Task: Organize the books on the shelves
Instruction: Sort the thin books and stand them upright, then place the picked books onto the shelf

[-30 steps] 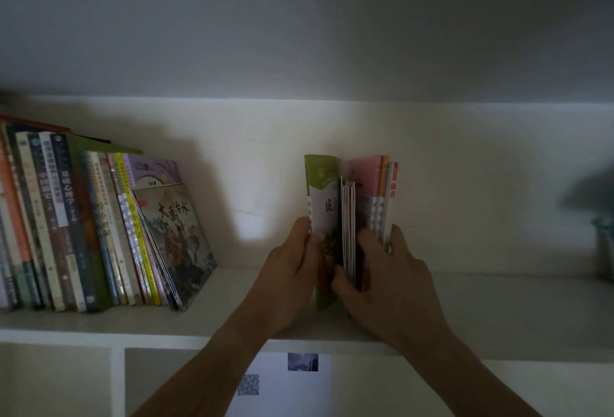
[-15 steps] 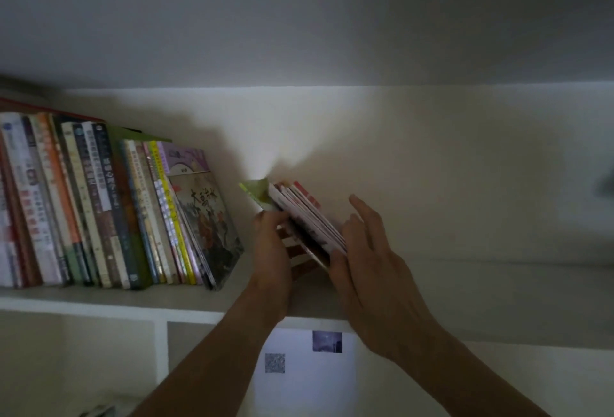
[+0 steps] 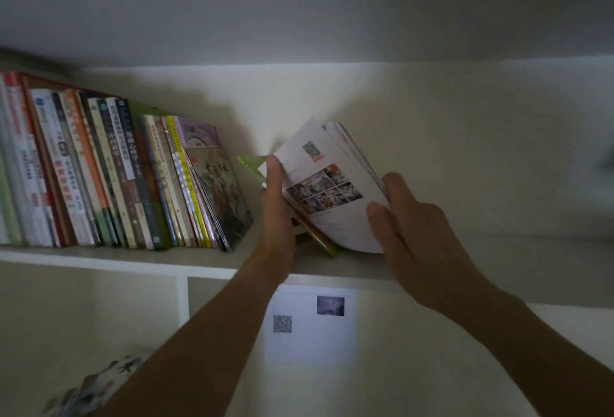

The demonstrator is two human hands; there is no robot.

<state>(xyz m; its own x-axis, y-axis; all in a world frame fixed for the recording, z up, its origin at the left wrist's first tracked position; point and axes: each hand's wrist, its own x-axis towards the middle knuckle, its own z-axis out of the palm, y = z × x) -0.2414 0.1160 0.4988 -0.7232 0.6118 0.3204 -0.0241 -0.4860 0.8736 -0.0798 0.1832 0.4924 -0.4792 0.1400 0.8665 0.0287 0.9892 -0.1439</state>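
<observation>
I hold a small bundle of thin paperbacks [image 3: 327,191] between my 2 hands, tilted hard to the left so its white back cover with a grid of small photos faces me. My left hand [image 3: 277,214] grips the bundle's left edge, thumb [image 3: 274,172] laid up along the cover and the other fingers hidden behind. My right hand [image 3: 403,220] clasps the right side, thumb [image 3: 382,217] pressed on the cover, fingers curled round the fanned page edges. A green book [image 3: 252,167] pokes out behind the bundle at the upper left, and the bundle's lower corner sits on the white shelf [image 3: 448,257].

To the left, a row of upright books [image 3: 109,177] leans slightly left on the same shelf, ending in an illustrated picture book [image 3: 221,197] just beside my left hand; I cannot tell if they touch.

Below the shelf, a white sheet with a QR code [image 3: 310,327] shows in the lower compartment, and a patterned cloth [image 3: 96,386] lies at the bottom left.
</observation>
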